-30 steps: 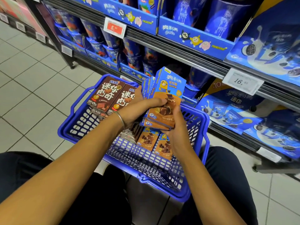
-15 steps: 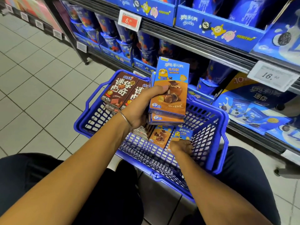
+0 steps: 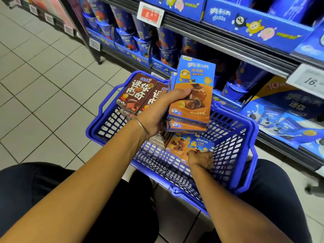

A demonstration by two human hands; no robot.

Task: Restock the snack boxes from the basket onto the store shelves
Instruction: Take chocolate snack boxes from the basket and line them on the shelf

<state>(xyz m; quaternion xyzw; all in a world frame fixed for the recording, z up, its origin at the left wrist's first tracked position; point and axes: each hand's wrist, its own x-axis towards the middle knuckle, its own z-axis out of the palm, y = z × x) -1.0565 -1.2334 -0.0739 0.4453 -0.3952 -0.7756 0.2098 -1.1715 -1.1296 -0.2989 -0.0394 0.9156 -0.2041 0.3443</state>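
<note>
Gripping a stack of blue-and-orange snack boxes (image 3: 192, 95) above the blue basket (image 3: 233, 130), left hand (image 3: 157, 111) clenched | right hand (image 3: 201, 160) grasped another box (image 3: 189, 145) lying inside | shelves (image 3: 228, 42) just beyond.

The one camera sits on my head, looking forward and steeply down over my forearms, close above the blue basket (image 3: 245, 130) between my knees (wide-angle, so edges bend). The shelves (image 3: 219, 41) run across the upper right, the tiled floor (image 3: 35, 85) left.
</note>
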